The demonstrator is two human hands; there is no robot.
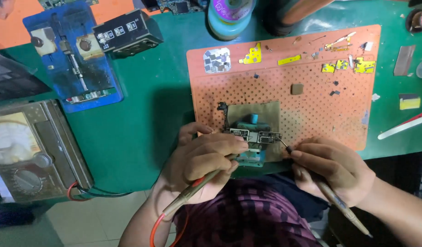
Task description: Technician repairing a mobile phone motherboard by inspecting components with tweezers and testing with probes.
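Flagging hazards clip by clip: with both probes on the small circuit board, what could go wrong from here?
1. The right hand holds its probe tip at the crowded circuit board; a slip might bridge neighbouring contacts.
2. The board's holder sits at the table's near edge, so a nudge could push it off.
3. The red lead trailing from the left hand hangs over the edge and might snag, jerking that probe.

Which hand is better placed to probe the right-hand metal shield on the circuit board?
Likely the right hand: its probe tip already sits at the right edge of the circuit board. The left hand holds its red-wired probe over the left side.
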